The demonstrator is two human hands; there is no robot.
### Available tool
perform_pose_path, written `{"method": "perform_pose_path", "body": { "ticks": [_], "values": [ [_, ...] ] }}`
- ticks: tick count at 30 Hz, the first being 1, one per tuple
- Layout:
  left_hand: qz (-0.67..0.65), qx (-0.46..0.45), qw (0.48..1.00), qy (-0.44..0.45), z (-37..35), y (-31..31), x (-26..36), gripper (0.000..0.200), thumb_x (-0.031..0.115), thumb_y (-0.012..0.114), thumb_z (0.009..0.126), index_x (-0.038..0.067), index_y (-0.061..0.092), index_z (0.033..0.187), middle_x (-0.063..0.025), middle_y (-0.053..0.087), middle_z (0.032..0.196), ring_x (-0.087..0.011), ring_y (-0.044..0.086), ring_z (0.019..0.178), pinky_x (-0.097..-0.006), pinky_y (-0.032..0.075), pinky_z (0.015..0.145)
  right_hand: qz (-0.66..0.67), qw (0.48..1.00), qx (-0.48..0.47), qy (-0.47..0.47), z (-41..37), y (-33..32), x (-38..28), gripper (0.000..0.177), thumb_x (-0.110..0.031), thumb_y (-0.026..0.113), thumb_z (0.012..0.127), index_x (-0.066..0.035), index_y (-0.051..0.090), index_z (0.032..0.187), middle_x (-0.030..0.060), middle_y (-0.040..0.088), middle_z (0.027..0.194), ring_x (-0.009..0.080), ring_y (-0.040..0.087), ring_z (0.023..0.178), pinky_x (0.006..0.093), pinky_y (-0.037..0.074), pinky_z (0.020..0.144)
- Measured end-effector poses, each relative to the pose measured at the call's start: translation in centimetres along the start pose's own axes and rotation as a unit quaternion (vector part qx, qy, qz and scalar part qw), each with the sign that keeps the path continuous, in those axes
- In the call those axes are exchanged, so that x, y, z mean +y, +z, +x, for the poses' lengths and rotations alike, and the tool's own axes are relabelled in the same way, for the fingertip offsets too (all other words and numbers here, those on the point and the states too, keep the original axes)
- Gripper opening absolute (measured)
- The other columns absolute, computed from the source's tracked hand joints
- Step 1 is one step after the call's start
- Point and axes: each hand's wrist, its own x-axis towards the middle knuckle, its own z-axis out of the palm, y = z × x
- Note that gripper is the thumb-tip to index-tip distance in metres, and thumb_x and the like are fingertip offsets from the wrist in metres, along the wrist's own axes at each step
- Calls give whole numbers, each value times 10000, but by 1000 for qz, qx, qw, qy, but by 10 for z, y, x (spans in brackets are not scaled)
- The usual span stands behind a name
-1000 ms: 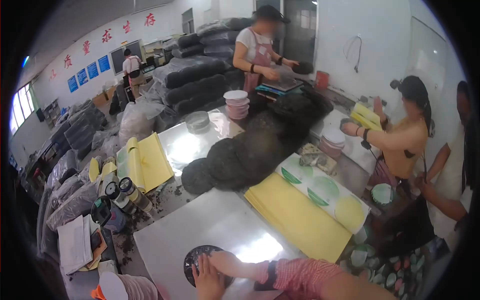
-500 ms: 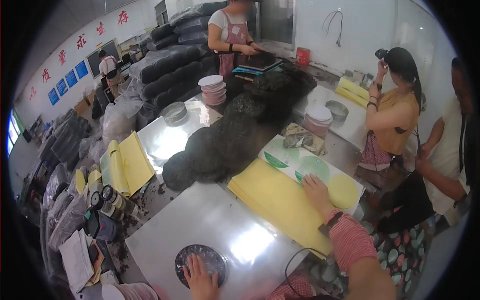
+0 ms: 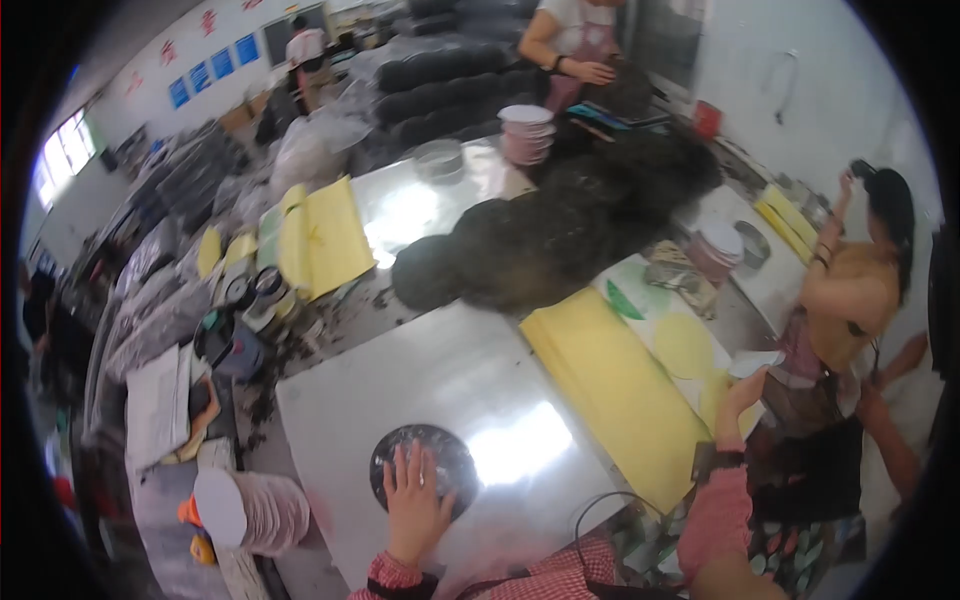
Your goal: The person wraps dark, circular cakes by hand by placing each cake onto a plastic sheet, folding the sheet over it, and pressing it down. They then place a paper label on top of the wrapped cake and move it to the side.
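My left hand [image 3: 418,500] lies spread and flat on a dark round disc [image 3: 385,450] with a shiny film-like surface. The disc rests on a metal sheet [image 3: 330,420]. Off to the right, my right hand [image 3: 742,398] is raised with its fingers pinched on a pale piece of paper [image 3: 757,362]. Under and beside that hand lie yellow sheets [image 3: 610,400] and a white printed sheet with green and yellow circles [image 3: 682,345].
Dark round flat pieces [image 3: 520,250] are heaped across the table's middle. Stacks of round white labels [image 3: 255,512] stand at front left and farther back. Jars [image 3: 270,290] sit at left. Co-workers stand behind [image 3: 585,40] and at right [image 3: 860,285].
My right hand has left the printed sheet and moved right, now with a pale paper in its fingers. My left hand stays on the disc. The camera view has shifted.
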Motion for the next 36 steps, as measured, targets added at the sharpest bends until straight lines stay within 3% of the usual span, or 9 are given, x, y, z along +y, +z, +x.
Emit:
{"method": "perform_pose_path", "body": {
  "ticks": [2, 5, 8, 14, 20, 24, 32, 34, 36],
  "values": [
    [5, 39, 999, -18, -1, -3, 4, 709, 365, 671, 903, -7, 457, 1467, -265, 269, 1601, -457, 221, 1493, -594, 178, 1195, 78, 974, -210, -31, -126, 38, -24, 447, -188, 521, 1015, 72, 521, 1379, 250, 567, 1382, 303, 592, 1198, 418, 492, 982],
    [-2, 45, 999, -24, 1, 10, -4, 669, 380, 654, 916, 30, 478, 1458, -244, 351, 1566, -410, 294, 1473, -596, 192, 1190, -56, 690, -665, -279, -314, 17, -145, 763, -308, 720, 867, 52, 413, 1465, 274, 458, 1484, 451, 453, 1366, 479, 397, 1120],
    [-177, 59, 982, 37, -11, 41, -27, 631, 330, 695, 889, 45, 513, 1421, -194, 501, 1469, -359, 407, 1415, -549, 249, 1184, 125, 491, -734, -453, -387, 8, -186, 909, -521, 748, 811, 29, 429, 1461, 287, 454, 1477, 445, 445, 1376, 499, 359, 1153],
    [-160, 117, 979, 48, -10, 43, -28, 628, 264, 807, 800, 84, 577, 1356, -103, 612, 1352, -300, 568, 1265, -422, 435, 1075, 28, 427, -762, -486, -397, 9, -218, 882, -574, 622, 898, 42, 391, 1485, 288, 427, 1499, 429, 396, 1411, 510, 257, 1206],
    [-434, 9, 895, -105, -27, 41, -49, 581, 175, 676, 915, 80, 476, 1452, -173, 563, 1394, -316, 502, 1341, -401, 392, 1114, 162, 481, -827, -241, -448, 52, -191, 809, -398, 623, 943, 48, 298, 1535, 250, 384, 1548, 419, 338, 1455, 476, 243, 1216],
    [-451, 220, 805, -317, -56, 3, -66, 449, 182, 564, 976, -2, 526, 1384, -152, 676, 1102, -294, 674, 996, -385, 528, 829, 24, 392, -748, -535, -457, 36, -215, 675, -440, 554, 980, -124, 374, 1548, 213, 260, 1625, 416, 215, 1510, 650, 174, 1185],
    [-119, 158, 973, -123, -43, -25, 17, 571, 48, 586, 912, 7, 467, 1469, -113, 562, 604, -264, 583, 488, -391, 441, 474, -22, 385, -751, -535, -465, 37, -199, 763, -555, 616, 870, -235, 417, 1534, 204, 221, 1643, 405, 146, 1534, 729, 103, 1145],
    [-103, 130, 983, -75, -43, -23, 38, 617, 29, 597, 880, 7, 455, 1480, -120, 595, 648, -307, 599, 517, -415, 442, 483, 39, 414, -741, -527, -453, 41, -203, 737, -468, 647, 874, -199, 427, 1524, 234, 299, 1603, 432, 225, 1505, 677, 154, 1163],
    [-124, 102, 981, -110, -53, -26, 40, 619, 39, 607, 880, 0, 452, 1478, -123, 604, 662, -300, 605, 529, -411, 454, 495, 46, 659, -668, -344, -447, 47, -190, 714, -374, 680, 875, -136, 439, 1504, 269, 427, 1507, 456, 357, 1427, 579, 245, 1178]
  ]
}}
